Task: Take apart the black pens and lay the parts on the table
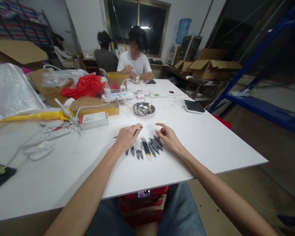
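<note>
my left hand [127, 135] lies palm down on the white bench [211, 141], fingers loosely curled over the left end of a row of dark pen parts [147, 147]; a thin dark piece shows under its fingertips, but i cannot tell whether i am really gripping it. my right hand [167, 137] rests at the right end of the row, fingers bent and touching the pieces there, half open, with nothing clearly lifted. the row lies between my two hands, near the bench's front edge. to handle these well, i judge it best to pinch one piece at a time with the fingertips and keep the others from rolling. both forearms reach forward from my lap, wrists low, almost on the surface. a round metal dish [144, 108] sits just beyond the row, and a person in white sits at the far end.
</note>
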`<control>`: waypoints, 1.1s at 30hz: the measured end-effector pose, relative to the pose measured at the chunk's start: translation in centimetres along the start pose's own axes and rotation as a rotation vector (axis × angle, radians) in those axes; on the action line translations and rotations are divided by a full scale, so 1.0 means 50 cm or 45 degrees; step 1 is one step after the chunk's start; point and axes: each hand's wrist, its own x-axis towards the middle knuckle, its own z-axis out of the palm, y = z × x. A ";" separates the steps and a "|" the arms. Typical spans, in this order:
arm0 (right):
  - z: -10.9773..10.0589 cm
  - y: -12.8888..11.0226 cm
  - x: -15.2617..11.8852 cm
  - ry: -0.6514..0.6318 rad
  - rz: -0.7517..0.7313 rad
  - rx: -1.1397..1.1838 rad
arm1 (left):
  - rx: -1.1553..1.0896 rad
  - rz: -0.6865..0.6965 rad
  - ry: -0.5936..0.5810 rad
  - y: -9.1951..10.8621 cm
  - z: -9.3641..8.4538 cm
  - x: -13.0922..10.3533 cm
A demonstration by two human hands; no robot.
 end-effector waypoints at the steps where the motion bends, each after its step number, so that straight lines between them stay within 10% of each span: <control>1: -0.001 -0.001 -0.007 0.000 -0.012 -0.003 | -0.015 0.003 -0.011 -0.001 0.002 0.000; 15: -0.026 -0.033 -0.002 -0.358 -0.068 -0.132 | -0.168 0.079 -0.034 -0.007 0.008 0.004; 33: -0.007 -0.041 0.067 -0.160 -0.341 -0.393 | -0.222 0.115 -0.025 -0.023 0.011 0.010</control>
